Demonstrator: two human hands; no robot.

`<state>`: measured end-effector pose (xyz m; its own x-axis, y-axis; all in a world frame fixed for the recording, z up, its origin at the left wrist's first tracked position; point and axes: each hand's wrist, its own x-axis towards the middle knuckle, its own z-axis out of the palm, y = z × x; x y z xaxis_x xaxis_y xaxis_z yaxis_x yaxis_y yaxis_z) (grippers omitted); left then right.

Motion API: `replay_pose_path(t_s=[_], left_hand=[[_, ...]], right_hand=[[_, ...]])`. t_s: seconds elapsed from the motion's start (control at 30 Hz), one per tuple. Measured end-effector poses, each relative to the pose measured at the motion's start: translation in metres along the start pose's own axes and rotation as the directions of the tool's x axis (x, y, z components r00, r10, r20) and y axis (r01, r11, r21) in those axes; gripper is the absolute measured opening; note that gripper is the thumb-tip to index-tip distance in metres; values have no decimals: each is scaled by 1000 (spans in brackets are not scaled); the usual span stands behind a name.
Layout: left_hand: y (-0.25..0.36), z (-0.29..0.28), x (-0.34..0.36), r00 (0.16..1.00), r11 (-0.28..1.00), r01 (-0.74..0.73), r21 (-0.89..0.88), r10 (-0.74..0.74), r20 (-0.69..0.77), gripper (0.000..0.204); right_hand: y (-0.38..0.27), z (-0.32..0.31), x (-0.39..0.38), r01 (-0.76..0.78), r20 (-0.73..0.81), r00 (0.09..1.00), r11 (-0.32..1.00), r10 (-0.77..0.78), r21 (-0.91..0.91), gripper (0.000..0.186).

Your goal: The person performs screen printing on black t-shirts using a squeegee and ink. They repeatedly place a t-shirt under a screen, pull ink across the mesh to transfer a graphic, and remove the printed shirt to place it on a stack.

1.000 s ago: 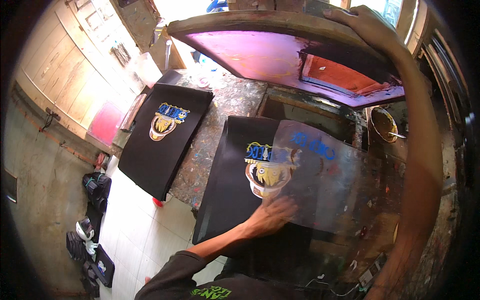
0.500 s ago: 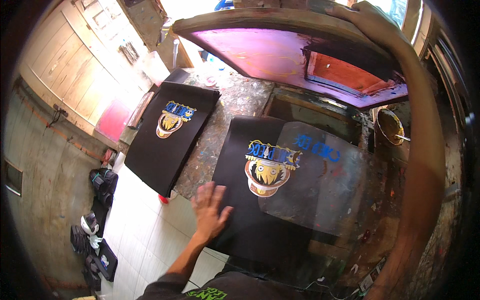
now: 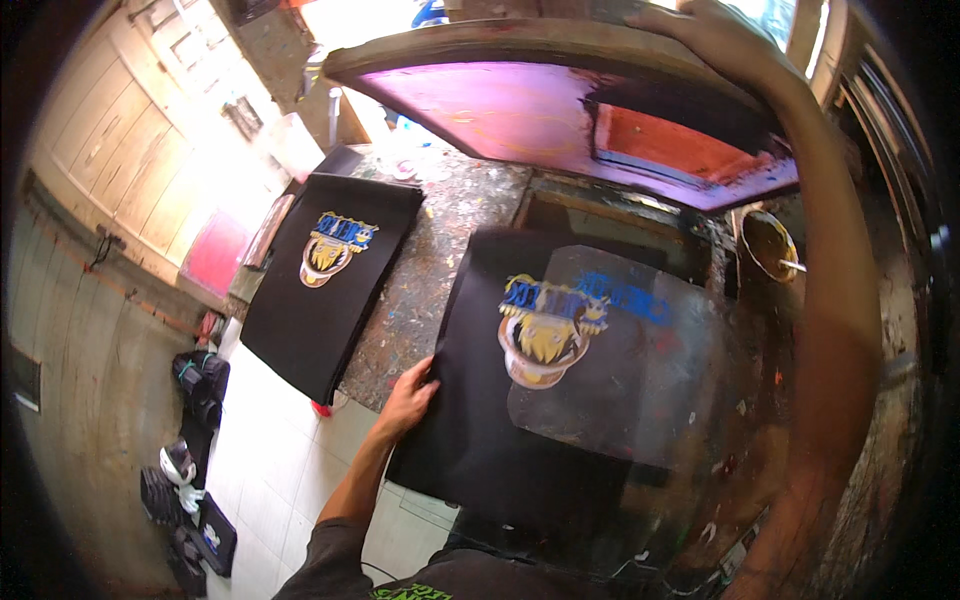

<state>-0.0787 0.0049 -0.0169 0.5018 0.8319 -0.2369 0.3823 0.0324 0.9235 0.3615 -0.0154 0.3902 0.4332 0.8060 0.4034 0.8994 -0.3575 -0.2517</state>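
My left hand (image 3: pixel 408 396) pinches the left edge of a black sheet (image 3: pixel 460 440), perhaps fabric, printed with a cartoon face under blue lettering. A clear plastic film (image 3: pixel 610 400) with blue lettering overlaps the print's right side. At the top right, my right hand (image 3: pixel 725 45) grips the upper edge of a wooden-framed printing screen (image 3: pixel 490 110), holding it tilted up. The screen's mesh is pink and purple, with an orange-red window in a dark area. My right forearm crosses the right side of the view.
A stack of black printed sheets (image 3: pixel 325 310) lies to the left on the paint-spattered table (image 3: pixel 445 215). A paint tub (image 3: pixel 768 245) with a stick stands at the right behind the film. Black bundles and a white helmet (image 3: pixel 178 462) are on the tiled floor at lower left.
My left hand has gone from spread fingers to gripping the sheet's left edge. The printed sheet has shifted slightly to the right against the film. The screen stays raised.
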Motion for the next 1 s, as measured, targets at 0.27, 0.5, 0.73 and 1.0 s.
replay_pose_path(t_s=[0.27, 0.5, 0.73, 1.0], left_hand=[[47, 45, 57, 971, 994, 47, -95, -24, 238, 59], [47, 73, 47, 963, 995, 57, -84, -33, 268, 60], [27, 64, 58, 928, 998, -53, 47, 32, 370, 60], [32, 84, 43, 981, 985, -46, -165, 76, 177, 62]], right_hand=[[7, 10, -1, 65, 32, 997, 995, -68, 75, 82], [20, 13, 20, 58, 28, 998, 997, -59, 41, 82], [8, 4, 2, -14, 29, 999, 1000, 14, 15, 83], [8, 6, 3, 2, 42, 999, 1000, -2, 11, 86]])
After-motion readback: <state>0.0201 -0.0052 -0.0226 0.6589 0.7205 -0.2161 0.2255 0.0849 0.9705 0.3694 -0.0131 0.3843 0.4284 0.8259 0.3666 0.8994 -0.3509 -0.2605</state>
